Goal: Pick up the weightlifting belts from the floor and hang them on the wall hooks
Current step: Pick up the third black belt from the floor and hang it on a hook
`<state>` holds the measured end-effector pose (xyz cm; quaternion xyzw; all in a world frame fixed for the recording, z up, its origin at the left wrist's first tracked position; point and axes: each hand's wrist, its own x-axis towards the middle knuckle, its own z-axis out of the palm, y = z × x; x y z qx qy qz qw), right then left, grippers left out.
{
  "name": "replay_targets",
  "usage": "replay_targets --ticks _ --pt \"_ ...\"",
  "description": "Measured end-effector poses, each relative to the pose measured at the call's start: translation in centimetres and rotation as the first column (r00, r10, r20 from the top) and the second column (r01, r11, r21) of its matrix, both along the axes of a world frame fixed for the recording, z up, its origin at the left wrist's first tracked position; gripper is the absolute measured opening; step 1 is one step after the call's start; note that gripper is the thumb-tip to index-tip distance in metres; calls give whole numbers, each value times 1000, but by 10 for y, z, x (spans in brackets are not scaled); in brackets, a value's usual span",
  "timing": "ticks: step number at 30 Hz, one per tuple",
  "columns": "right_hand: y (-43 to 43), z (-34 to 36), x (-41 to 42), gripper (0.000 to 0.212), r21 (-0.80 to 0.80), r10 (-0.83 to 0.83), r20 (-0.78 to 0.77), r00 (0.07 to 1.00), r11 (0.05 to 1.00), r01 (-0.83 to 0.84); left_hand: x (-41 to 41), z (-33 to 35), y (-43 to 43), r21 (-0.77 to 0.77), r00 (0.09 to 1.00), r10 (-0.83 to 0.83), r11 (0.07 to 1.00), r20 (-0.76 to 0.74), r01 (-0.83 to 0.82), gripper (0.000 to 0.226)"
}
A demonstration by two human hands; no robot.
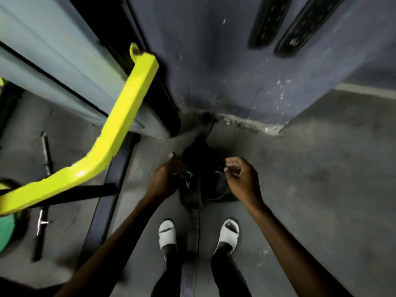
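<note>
Head view: both hands went for the dark belt [194, 189] heaped on the floor by the wall.
Left hand [166, 179] gripped its edge; right hand [242, 179] hung loose, empty. Best gather it with both before lifting.

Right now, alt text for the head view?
Looking down, the left hand grips a dark belt bunched on the floor by the wall base, while the right hand hovers half-open beside it. Two black belts already hang on the wall, and a yellow machine bar crosses the left.
</note>
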<state>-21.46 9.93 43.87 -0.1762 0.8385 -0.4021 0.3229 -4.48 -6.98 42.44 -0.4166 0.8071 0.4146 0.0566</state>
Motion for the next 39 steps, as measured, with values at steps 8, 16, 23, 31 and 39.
replay_targets --ticks 8,16,23,31,39 --pt "1 -267 90 19 144 -88 209 974 988 58 69 -261 12 144 985 50 987 168 -75 45" --pt "-21 -460 136 42 237 -152 205 967 966 102 93 -451 17 278 953 233 918 194 -281 29" --pt "-47 -480 134 36 221 -256 309 916 956 193 89 -466 3 438 895 419 783 155 -443 49" --pt "-46 -350 101 67 219 -394 493 776 919 328 56 -328 -4 652 864 498 632 74 -420 24" --pt "-30 -146 80 16 -60 -413 555 723 846 529 25 -132 3 676 874 470 686 -127 -270 42"
